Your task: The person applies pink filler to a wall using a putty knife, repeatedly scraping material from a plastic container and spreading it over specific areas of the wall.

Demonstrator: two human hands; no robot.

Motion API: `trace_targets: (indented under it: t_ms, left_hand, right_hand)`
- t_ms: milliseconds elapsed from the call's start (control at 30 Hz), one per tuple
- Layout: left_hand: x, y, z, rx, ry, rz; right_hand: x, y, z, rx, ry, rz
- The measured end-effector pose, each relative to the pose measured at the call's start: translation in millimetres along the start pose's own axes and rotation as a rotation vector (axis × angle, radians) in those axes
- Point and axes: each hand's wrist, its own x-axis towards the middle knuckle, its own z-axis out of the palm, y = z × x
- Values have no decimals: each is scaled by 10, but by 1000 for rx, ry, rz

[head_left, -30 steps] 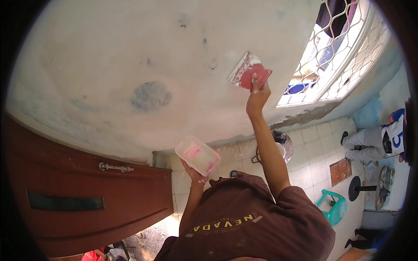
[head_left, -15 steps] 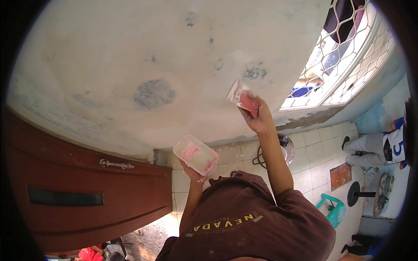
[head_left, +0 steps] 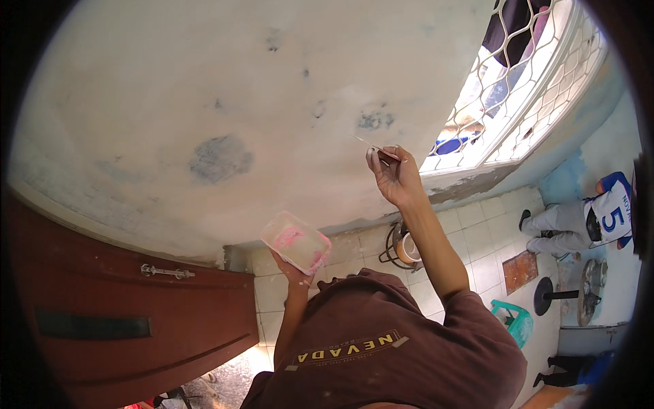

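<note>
My left hand (head_left: 294,271) is closed around the lower side of a shallow, translucent plastic tub (head_left: 304,247) with pink putty smeared inside. Up and to the right, my right hand (head_left: 396,178) grips a putty knife (head_left: 385,155) between thumb and fingers. Its thin blade is seen nearly edge-on, just in front of the pale wall (head_left: 286,163); I cannot tell whether it touches. Close above the blade is a speckled grey patch (head_left: 376,120) on the wall, and a larger grey patch (head_left: 221,160) lies to the left.
A brown door (head_left: 136,320) with a metal handle is at the left. At the right is a window with a white grille (head_left: 507,41). Beyond my right forearm stand a bucket (head_left: 410,249), a green plastic stool (head_left: 516,324), a round-topped stand (head_left: 591,292) and another person (head_left: 603,215).
My right hand has turned the putty knife from showing its broad pink-smeared face to nearly edge-on. The tub stays in my left hand. The whole view has shifted slightly.
</note>
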Motion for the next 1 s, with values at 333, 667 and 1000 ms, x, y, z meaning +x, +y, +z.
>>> trace_targets:
  t_ms: [333, 667, 1000]
  left_hand:
    - [-17, 2, 115, -8, 3, 3]
    - [-20, 64, 1, 8, 57, 33]
    - [51, 20, 2, -72, 47, -49]
  right_hand:
    - [856, -628, 853, 64, -172, 159]
    - [-21, -757, 1338, 15, -450, -45]
    - [882, -513, 1018, 175, -110, 198]
